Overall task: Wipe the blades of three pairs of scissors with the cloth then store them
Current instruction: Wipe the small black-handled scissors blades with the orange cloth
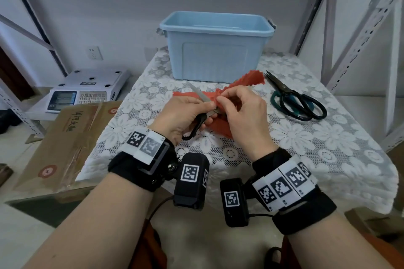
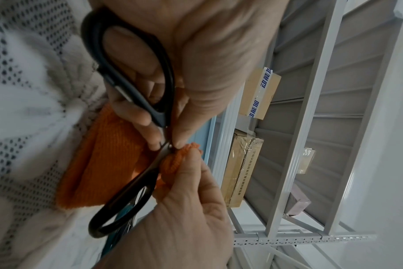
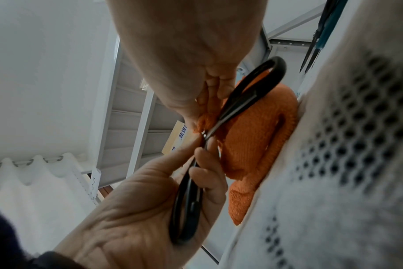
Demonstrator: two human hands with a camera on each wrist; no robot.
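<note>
My left hand (image 1: 197,111) grips one black handle loop of a pair of scissors (image 1: 202,116) held just above the table, its blades spread. One bare blade (image 1: 197,91) points up and away to the left. My right hand (image 1: 225,100) pinches a fold of the orange cloth (image 1: 242,82) around the other blade near the pivot. The left wrist view shows the scissors (image 2: 136,87), the cloth (image 2: 104,172) and the pinching fingertips (image 2: 191,160). A second pair of scissors (image 1: 295,100) with dark teal handles lies on the table to the right. The blue bin (image 1: 216,50) stands behind.
A white lace cover (image 1: 306,148) drapes the small table. Left of it sit an electronic scale (image 1: 87,89) and a cardboard box (image 1: 65,137). Grey metal shelf uprights (image 1: 360,35) rise close on the right, and boxes (image 2: 242,169) sit on shelves.
</note>
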